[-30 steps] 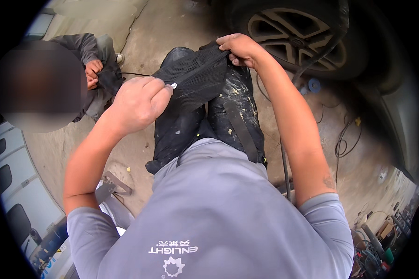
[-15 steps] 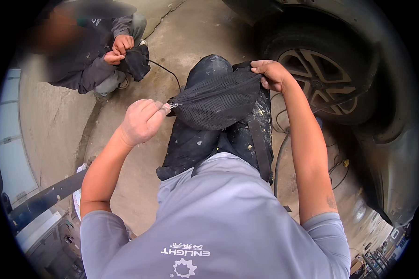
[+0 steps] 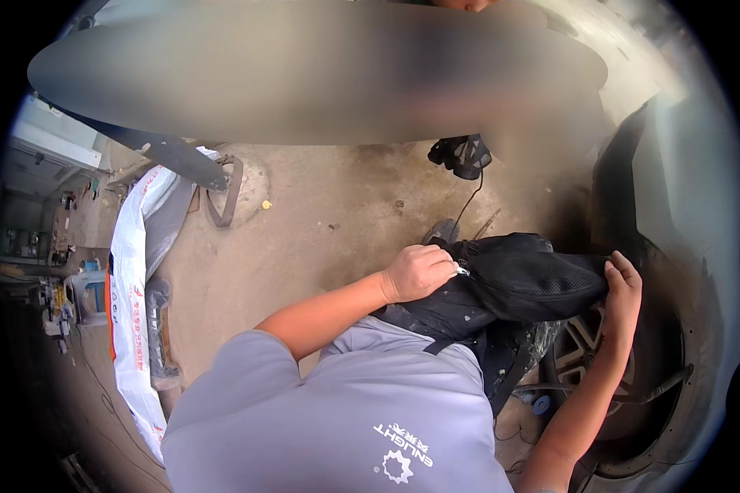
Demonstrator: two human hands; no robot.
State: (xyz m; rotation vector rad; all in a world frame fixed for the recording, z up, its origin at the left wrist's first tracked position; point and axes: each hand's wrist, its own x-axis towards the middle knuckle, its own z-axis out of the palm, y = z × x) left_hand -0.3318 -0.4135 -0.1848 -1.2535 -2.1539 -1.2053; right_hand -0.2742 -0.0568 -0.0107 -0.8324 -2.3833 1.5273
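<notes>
A black mesh bag point(image 3: 534, 287) is stretched across my thighs. At its left end, my left hand point(image 3: 419, 274) is closed in a pinch on a small shiny metal piece point(image 3: 462, 271), which I cannot make out exactly. The fingers and thumb of my right hand point(image 3: 623, 287) grip the right end of the same bag, beside the car wheel. Beneath the bag are my dark, paint-spotted trousers point(image 3: 411, 316).
On the right stands a car with a spoked wheel point(image 3: 580, 345). A black object with a cord point(image 3: 462, 156) is ahead. At left are a long white package point(image 3: 131, 329), a dark metal beam point(image 3: 181, 164) and a yellow cap point(image 3: 266, 205). Blur covers the far area.
My view has swung left, so the bag, my hands and the wheel sit further right and lower. The package has come further into view. Both hands keep their hold on the bag.
</notes>
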